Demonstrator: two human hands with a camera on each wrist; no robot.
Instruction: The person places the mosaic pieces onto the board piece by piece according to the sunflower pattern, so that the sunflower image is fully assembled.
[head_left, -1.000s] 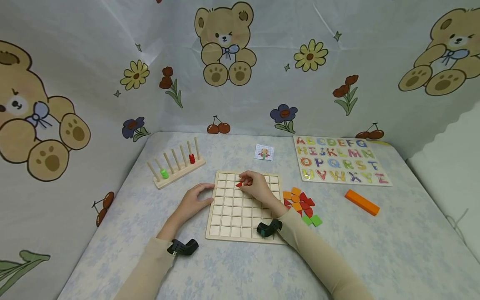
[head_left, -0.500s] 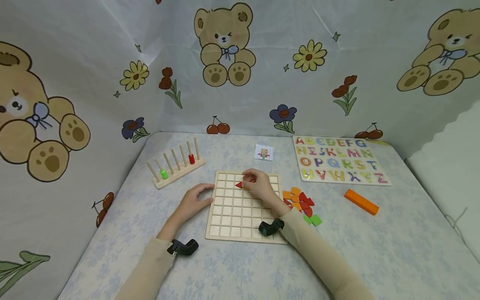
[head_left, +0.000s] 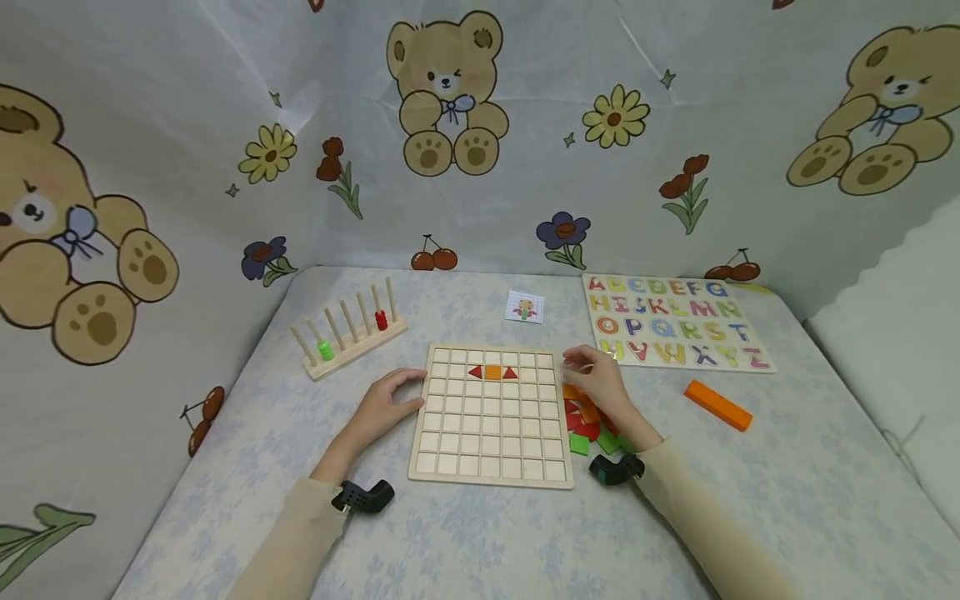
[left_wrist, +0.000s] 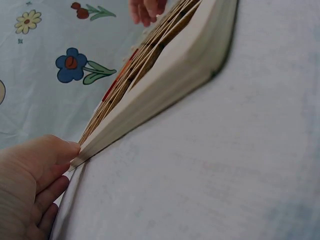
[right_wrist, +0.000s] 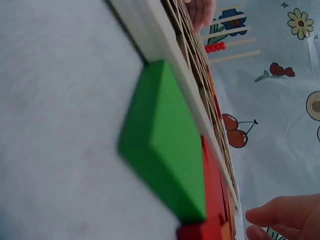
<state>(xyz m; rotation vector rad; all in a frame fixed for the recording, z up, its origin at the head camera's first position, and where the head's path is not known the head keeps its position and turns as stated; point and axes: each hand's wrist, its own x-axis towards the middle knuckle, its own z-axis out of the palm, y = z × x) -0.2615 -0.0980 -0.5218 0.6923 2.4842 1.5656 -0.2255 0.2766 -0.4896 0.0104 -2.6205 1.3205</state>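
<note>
A wooden grid board (head_left: 487,477) lies on the table, with an orange square (head_left: 492,372) between two red triangles (head_left: 476,372) in its upper rows. Against the board's left edge rests my left hand (head_left: 386,402), its thumb touching the rim in the left wrist view. My right hand (head_left: 600,379) is beside the upper right edge, fingers loosely bent, nothing seen between them. Below it, loose red pieces (head_left: 585,429), orange pieces (head_left: 590,412) and green squares (head_left: 579,443) lie heaped along that edge. Close in the right wrist view is a thick green square (right_wrist: 170,145).
A small pattern card (head_left: 525,307) lies behind the board. At the back left stands a peg rack (head_left: 358,348) with green and red beads. An alphabet board (head_left: 675,323) is at the back right, and an orange bar (head_left: 717,405) lies in front of it.
My right hand has left the grid and moved right, uncovering the orange square and second red triangle. The loose pieces now sit closer to the board's edge. My left hand stays put.
</note>
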